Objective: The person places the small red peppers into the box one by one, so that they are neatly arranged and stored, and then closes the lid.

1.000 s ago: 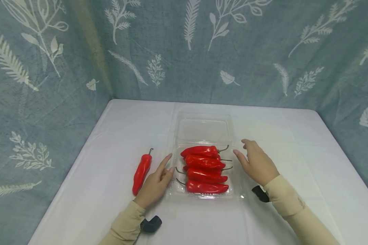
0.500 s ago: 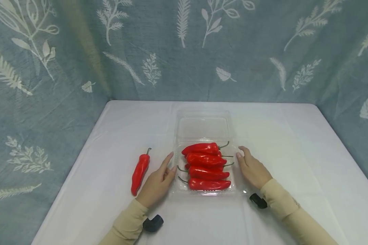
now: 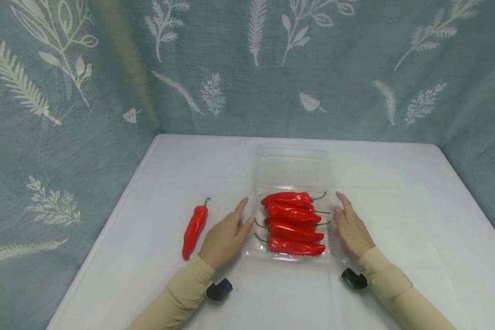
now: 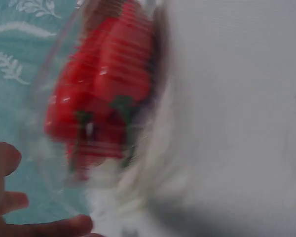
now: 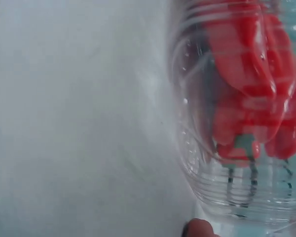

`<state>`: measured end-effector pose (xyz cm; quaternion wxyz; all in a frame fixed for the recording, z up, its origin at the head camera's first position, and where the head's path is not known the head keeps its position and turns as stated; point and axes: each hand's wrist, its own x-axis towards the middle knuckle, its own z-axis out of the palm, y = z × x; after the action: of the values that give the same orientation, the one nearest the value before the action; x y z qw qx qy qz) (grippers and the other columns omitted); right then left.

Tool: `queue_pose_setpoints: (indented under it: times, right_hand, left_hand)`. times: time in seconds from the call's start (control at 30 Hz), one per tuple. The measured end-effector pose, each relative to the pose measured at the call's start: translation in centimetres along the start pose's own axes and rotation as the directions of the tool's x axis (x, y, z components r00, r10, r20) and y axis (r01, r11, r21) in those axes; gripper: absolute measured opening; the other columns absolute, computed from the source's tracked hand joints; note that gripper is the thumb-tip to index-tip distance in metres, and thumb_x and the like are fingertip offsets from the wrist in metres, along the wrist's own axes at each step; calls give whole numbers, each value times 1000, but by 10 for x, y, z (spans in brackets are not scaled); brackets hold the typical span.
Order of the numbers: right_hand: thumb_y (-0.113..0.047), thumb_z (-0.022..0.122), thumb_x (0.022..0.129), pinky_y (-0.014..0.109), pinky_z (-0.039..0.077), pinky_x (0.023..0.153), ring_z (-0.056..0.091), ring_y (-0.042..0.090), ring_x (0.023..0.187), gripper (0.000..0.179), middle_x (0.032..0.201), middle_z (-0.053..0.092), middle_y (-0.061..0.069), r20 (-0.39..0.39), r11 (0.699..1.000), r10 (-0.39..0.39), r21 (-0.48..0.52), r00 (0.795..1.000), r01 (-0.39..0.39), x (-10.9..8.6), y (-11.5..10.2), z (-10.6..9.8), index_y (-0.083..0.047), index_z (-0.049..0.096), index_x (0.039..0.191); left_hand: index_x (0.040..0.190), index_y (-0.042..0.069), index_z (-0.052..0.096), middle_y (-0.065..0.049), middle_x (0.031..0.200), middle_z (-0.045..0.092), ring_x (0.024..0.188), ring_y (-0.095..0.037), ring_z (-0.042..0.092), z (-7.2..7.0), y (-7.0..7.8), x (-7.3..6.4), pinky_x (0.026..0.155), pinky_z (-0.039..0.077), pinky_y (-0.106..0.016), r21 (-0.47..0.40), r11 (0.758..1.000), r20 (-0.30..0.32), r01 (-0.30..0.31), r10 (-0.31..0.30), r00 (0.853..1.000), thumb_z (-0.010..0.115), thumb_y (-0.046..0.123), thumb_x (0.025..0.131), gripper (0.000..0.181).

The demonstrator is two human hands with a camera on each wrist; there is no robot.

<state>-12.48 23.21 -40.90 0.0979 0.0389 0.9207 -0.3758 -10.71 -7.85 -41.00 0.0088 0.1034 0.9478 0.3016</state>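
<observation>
A clear plastic clamshell container (image 3: 251,247) lies with its lid folded back, holding several red peppers (image 3: 294,229) in a row, stems pointing both ways. My left hand (image 3: 224,238) is at its left side, index finger and thumb extended along the edge. At the right side, my right hand (image 3: 352,229) has its fingers and thumb against or close to the wall; exact contact cannot be told. Blurred fingers (image 4: 49,227) appear beside the container in the left wrist view. One fingertip (image 5: 200,229) shows below it in the right wrist view.
A single red pepper (image 3: 195,231) lies on the white tablecloth (image 3: 148,275) left of my left hand. The transparent lid (image 3: 293,170) lies flat toward the back. A patterned blue-green curtain (image 3: 247,101) stands around the table's back and sides.
My right hand has come down to the container's right edge. Both hands and the container with its peppers have shifted slightly right. The single pepper stays in place; the head view has turned a little.
</observation>
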Motion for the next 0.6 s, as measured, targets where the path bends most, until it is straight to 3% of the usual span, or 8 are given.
queue_pose_setpoints:
  times: [0.1, 0.2, 0.27, 0.3, 0.37, 0.43, 0.6]
  right_hand:
    - [-40, 21, 104, 55, 43, 90, 61, 24, 82, 55, 120, 54, 22, -6, 999, 27, 30, 1000, -27, -4, 5, -4, -20, 9, 155]
    - [-40, 20, 104, 56, 42, 92, 62, 29, 87, 55, 124, 52, 23, -21, 998, 35, 56, 999, -33, -6, 7, -6, -21, 11, 155]
    - [-37, 20, 104, 58, 38, 98, 58, 36, 105, 54, 133, 47, 25, -47, 998, 21, 68, 999, -18, -6, 8, -6, -19, 14, 154]
    - [-36, 20, 104, 58, 35, 101, 54, 39, 113, 53, 136, 45, 25, -62, 997, 14, 72, 998, -9, -6, 8, -6, -17, 16, 154]
    - [-33, 22, 104, 58, 30, 105, 43, 41, 125, 52, 138, 41, 27, -97, 996, -3, 84, 995, 12, -6, 8, -5, -14, 21, 153]
    - [-31, 23, 104, 57, 29, 106, 38, 41, 127, 51, 134, 41, 27, -129, 996, -19, 87, 991, 31, -5, 8, -3, -12, 25, 151]
    - [-30, 26, 103, 53, 36, 96, 46, 36, 109, 49, 117, 46, 23, -154, 995, -11, 95, 988, 26, -1, 6, 2, -14, 30, 150]
  left_hand:
    - [143, 17, 44, 0, 86, 60, 67, -12, 52, -8, -1, -3, 57, 44, -26, 18, 999, -146, -33, 35, 989, 55, 35, 96, 52]
    - [133, 9, 56, -9, 92, 61, 75, -20, 56, -20, -12, -8, 62, 47, -34, 84, 994, -299, -68, 91, 950, 61, 28, 93, 44]
    - [127, 5, 60, -13, 93, 60, 78, -27, 57, -27, -24, -12, 65, 47, -39, 143, 988, -357, -64, 112, 927, 64, 24, 91, 41]
    - [125, 3, 60, -15, 94, 59, 80, -29, 56, -30, -30, -13, 66, 48, -40, 166, 985, -365, -54, 112, 924, 65, 23, 90, 41]
    - [124, 2, 60, -18, 98, 58, 83, -32, 56, -35, -40, -16, 68, 50, -43, 184, 983, -349, -17, 82, 933, 67, 23, 88, 42]
    - [125, 3, 59, -20, 103, 57, 88, -34, 56, -39, -48, -18, 71, 53, -45, 191, 981, -306, 36, 24, 952, 68, 24, 87, 43]
    - [127, 3, 56, -24, 106, 56, 88, -36, 57, -45, -61, -22, 72, 55, -49, 218, 971, -205, 95, -49, 978, 72, 23, 84, 50]
